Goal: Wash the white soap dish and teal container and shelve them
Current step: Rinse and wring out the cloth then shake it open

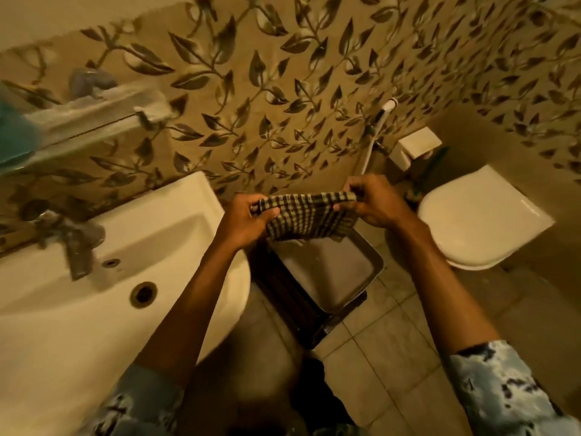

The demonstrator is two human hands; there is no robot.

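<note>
My left hand [246, 220] and my right hand [372, 201] each grip one end of a dark checked cloth [309, 217], stretched between them above a metal tray. A teal container [14, 133] shows blurred at the far left edge, on the glass wall shelf [94, 121] above the sink. A pale translucent item, perhaps the white soap dish [138, 99], lies blurred on that shelf beside a grey fitting. The white sink [132, 234] with its metal tap [74, 243] sits to the left of my hands.
A metal tray [352, 275] rests on a dark stand [283, 297] under the cloth, between the sink and a closed white toilet [481, 218]. A bidet sprayer [382, 116] and a white paper holder [416, 144] hang on the leaf-patterned wall. Beige tiles cover the floor.
</note>
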